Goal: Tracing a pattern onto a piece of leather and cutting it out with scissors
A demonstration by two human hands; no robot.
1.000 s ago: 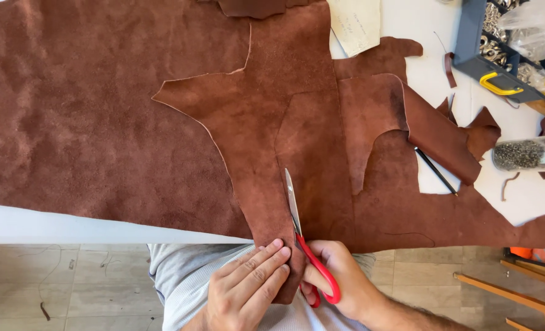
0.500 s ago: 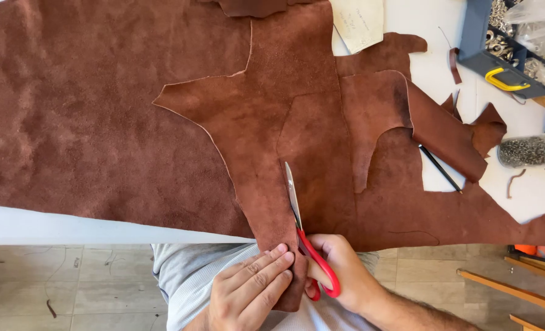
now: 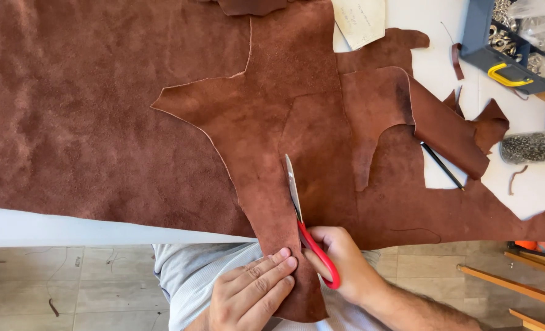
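A large brown suede leather hide (image 3: 94, 122) covers most of the white table (image 3: 70, 224). A smaller brown leather piece (image 3: 266, 129) lies on top, and its narrow end hangs over the table's front edge. My right hand (image 3: 340, 260) grips red-handled scissors (image 3: 306, 224) whose blades point away from me and are set into that piece. My left hand (image 3: 251, 294) lies flat with fingers together on the hanging end, just left of the blades.
A black pencil (image 3: 442, 165) lies on the table at right among leather scraps (image 3: 481, 125). A blue box with a yellow handle (image 3: 505, 58), a jar of small metal parts (image 3: 530, 147) and a paper sheet (image 3: 361, 18) are at the back right. A tiled floor shows below.
The scissors have moved a little further up into the leather piece. My left hand has shifted slightly on the hanging end.
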